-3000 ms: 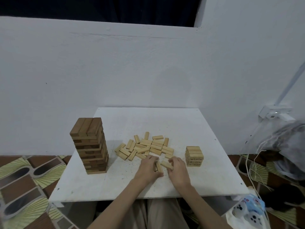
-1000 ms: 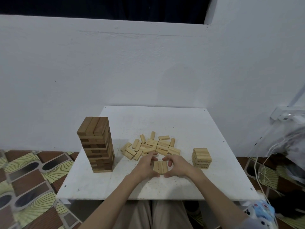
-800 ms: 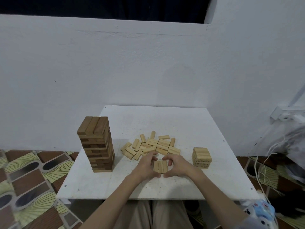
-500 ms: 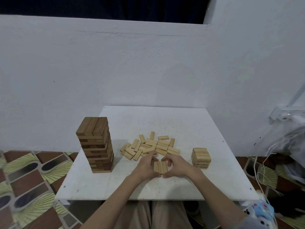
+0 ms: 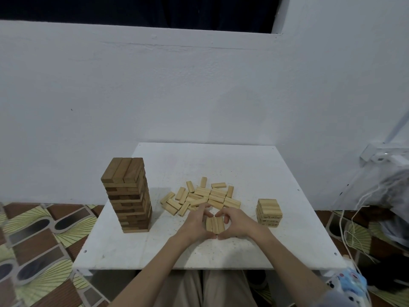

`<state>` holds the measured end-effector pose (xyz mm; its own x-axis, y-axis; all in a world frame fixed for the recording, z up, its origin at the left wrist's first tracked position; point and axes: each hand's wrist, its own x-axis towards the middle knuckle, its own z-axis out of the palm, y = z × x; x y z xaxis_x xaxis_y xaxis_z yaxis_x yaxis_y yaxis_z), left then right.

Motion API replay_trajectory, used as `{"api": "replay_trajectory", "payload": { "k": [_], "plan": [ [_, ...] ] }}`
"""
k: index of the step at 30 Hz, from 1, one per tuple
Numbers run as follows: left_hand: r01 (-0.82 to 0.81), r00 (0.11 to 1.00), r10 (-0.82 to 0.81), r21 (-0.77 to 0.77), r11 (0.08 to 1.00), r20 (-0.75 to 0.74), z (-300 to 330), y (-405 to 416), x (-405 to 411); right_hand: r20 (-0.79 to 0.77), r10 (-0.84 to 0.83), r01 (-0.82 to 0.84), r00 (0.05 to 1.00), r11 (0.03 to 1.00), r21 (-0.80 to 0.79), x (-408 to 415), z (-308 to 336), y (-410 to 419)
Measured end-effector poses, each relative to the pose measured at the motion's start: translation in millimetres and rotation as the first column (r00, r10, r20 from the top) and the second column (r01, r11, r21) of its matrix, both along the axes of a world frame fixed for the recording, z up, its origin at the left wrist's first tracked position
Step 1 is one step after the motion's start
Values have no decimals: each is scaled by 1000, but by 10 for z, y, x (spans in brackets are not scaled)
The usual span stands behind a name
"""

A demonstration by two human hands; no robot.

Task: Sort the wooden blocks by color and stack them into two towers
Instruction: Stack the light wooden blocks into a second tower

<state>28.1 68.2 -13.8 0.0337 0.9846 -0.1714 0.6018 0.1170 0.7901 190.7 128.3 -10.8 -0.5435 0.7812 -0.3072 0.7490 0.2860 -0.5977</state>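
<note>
— Squaring up three light blocks (image 5: pixel 215 224) side by side on the white table (image 5: pixel 221 251), near the front edge, between the loose pile (image 5: pixel 201 197) and the body. Left hand (image 5: pixel 194 224) curling round the left flank of the row, right hand (image 5: pixel 235 222) curling round the right flank, thumbs nearly meeting at the near ends.

— Clenching hard, or just cupping?

— Grasping the row from both sides, fingers bent over the far ends; judging the pressure as light.

— Handling how, probably?

— Likely behaving as stiff, light, smooth-sided wood, so sliding apart easily if squeezed unevenly. Probably best pinching across the two outer long faces, keeping the three pressed together as one layer.

— Heading where?

— Presumably going onto the short light tower (image 5: pixel 269 212) at the right, well apart from the tall dark tower (image 5: pixel 128 196) on the left.
</note>
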Motion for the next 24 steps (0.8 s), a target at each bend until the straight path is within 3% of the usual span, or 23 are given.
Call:
{"api": "replay_trajectory", "payload": {
  "k": [14, 24],
  "plan": [
    [13, 1000, -13, 32, 999, -3, 59, 12, -26, -55, -3, 3, 999, 1000, 7, -5, 117, -47],
    [33, 999, -33, 127, 991, -2, 304, 153, 153, 25, 30, -34, 999, 987, 158, 221, 490, 64]
  ]
}}
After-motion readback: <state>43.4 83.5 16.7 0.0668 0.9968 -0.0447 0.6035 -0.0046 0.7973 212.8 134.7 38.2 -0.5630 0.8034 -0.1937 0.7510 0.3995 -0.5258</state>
